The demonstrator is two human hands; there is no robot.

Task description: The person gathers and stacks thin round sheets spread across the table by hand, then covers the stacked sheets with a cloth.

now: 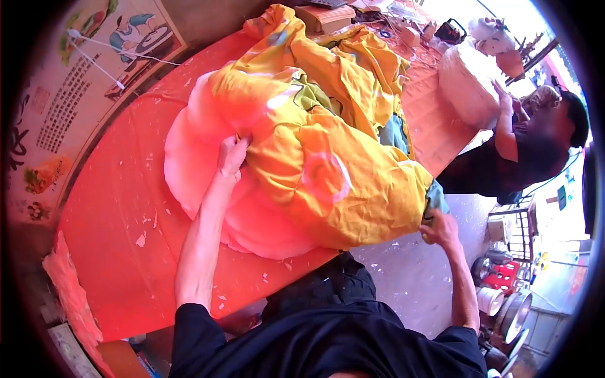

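Note:
A large yellow patterned cloth (372, 195) lies bunched over a soft, pale padded piece (189, 151) that looks pink in the light. My left hand (233, 155) is closed on the cloth's edge, on top of the padding. Over at the cloth's right corner, my right hand (441, 228) grips a blue-green part of it (435, 196), beyond the table's edge. Green and blue patches show among the folds at the back.
The red tabletop (120, 233) carries small white scraps. Across it, a co-worker in dark clothes (504, 157) handles a big pale bundle (469, 85). Boxes (324, 19) and cords lie at the back. Pots and bowls (513, 315) stand at the lower right.

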